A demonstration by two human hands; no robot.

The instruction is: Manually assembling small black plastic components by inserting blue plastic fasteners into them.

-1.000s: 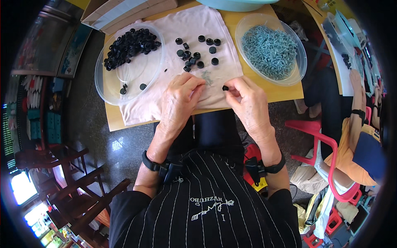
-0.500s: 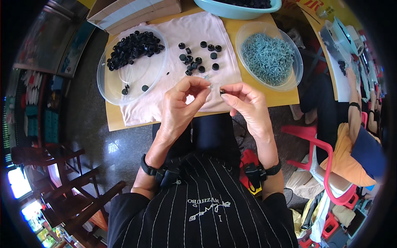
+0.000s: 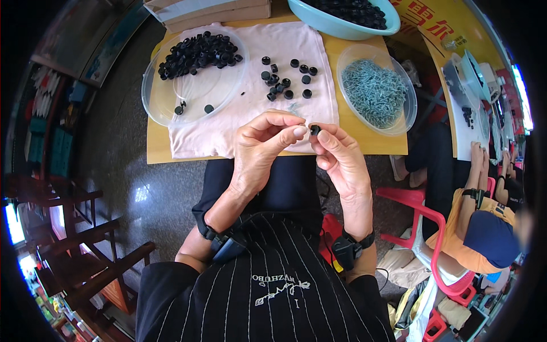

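Note:
Between the thumb and fingers of my right hand is a small round black cap, its hollow side partly showing. My left hand is closed in a pinch right beside the cap; whatever is between its fingertips is too small to make out. Just beyond my fingers, a few small silvery screws lie on the pale pink cloth. Farther off on the cloth is a loose group of black caps, some upturned.
A clear round tray with a heap of black caps stands at the left. To the right is a clear tub of silvery screws. A light blue basin and a cardboard box stand at the back. Another person sits on a pink chair.
My hands have come closer together, the left fingertips now beside the cap. The cap has turned in my right fingers. The whole view has shifted slightly.

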